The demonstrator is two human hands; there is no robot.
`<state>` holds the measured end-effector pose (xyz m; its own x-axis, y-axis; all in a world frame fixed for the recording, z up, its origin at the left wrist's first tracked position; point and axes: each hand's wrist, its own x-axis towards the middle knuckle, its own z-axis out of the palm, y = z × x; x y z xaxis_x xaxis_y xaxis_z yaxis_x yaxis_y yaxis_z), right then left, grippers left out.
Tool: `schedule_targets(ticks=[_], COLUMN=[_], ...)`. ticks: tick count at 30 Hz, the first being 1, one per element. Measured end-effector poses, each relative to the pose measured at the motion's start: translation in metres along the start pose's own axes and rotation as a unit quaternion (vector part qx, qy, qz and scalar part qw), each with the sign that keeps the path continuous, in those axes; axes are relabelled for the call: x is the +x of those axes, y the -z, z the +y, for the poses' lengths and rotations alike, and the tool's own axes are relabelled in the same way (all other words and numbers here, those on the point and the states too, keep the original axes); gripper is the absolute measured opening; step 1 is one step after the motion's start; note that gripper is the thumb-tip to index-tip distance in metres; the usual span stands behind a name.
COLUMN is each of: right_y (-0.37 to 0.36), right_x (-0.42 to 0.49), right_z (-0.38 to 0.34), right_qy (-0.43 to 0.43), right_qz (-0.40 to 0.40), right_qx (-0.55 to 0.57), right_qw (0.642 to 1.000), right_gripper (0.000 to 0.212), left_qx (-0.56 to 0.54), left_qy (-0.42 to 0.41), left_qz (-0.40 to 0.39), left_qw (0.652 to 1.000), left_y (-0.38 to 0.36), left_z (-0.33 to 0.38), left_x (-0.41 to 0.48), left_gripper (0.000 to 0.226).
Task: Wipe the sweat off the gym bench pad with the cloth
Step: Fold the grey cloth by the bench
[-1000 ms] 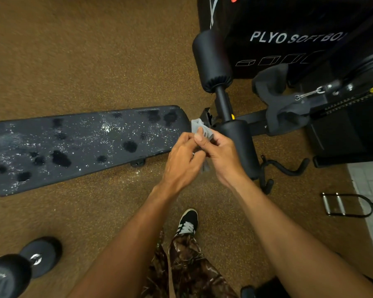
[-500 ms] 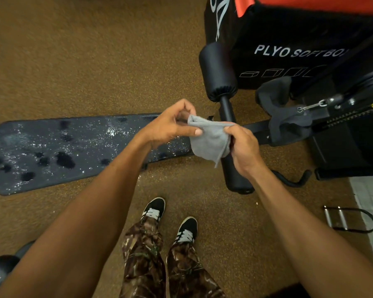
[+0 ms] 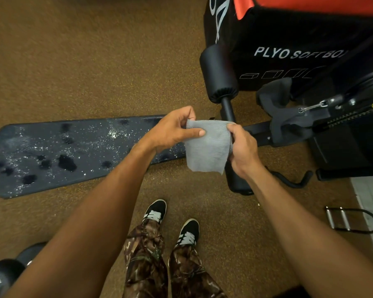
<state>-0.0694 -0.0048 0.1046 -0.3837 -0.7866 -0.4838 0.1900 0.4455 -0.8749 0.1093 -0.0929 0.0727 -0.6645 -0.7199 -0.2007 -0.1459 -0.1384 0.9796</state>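
Observation:
The long black bench pad [image 3: 58, 151] stretches from the left edge to the middle, speckled with shiny droplets and dark wet patches. A small grey cloth [image 3: 207, 149] hangs spread out in the air over the pad's right end. My left hand [image 3: 170, 130] pinches the cloth's upper left corner between thumb and fingers. My right hand [image 3: 242, 148] grips its upper right edge. The cloth's lower part dangles free and hides the pad's end.
Two black foam rollers [image 3: 219, 72] on a bar stand right of the pad. A black plyo soft box [image 3: 293, 39] and a cable machine [image 3: 353, 117] fill the upper right. A metal handle [image 3: 351, 220] lies at right, a dumbbell [image 3: 7, 274] at lower left. My feet [image 3: 172, 220] stand below.
The cloth, bunched between both hands a second ago, has been pulled apart and now hangs spread open. Both hands rose and separated; since half a second ago little has shifted.

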Motion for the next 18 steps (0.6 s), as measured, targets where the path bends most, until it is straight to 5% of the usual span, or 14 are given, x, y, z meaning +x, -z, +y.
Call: schedule_targets(ticks=[6,10,14,18], right_y=[-0.010,-0.013,-0.019,-0.036], right_x=[-0.007,-0.014,-0.017,-0.003], right_z=[0.021,0.048,0.074,0.094], right_qy=[-0.120,-0.150,-0.220,-0.244], right_qz=[-0.153,-0.126,-0.090,-0.025], right_qx=[0.042,0.157,0.155,0.165], right_qw=[0.980,0.968,0.959,0.955], right_gripper=[0.035,0.039,0.032,0.024], left_qx=[-0.125,-0.273,-0.288,-0.156], left_qy=[0.028,0.195,0.190,0.164], left_qz=[0.098,0.101,0.159,0.182], left_qw=[0.987,0.937,0.925,0.957], left_y=[-0.011,-0.027,-0.039,-0.025], left_z=[-0.015,-0.045,-0.076,-0.104], left_x=[-0.015,-0.043,-0.051,-0.039], left_gripper=[0.032,0.064,0.021,0.028])
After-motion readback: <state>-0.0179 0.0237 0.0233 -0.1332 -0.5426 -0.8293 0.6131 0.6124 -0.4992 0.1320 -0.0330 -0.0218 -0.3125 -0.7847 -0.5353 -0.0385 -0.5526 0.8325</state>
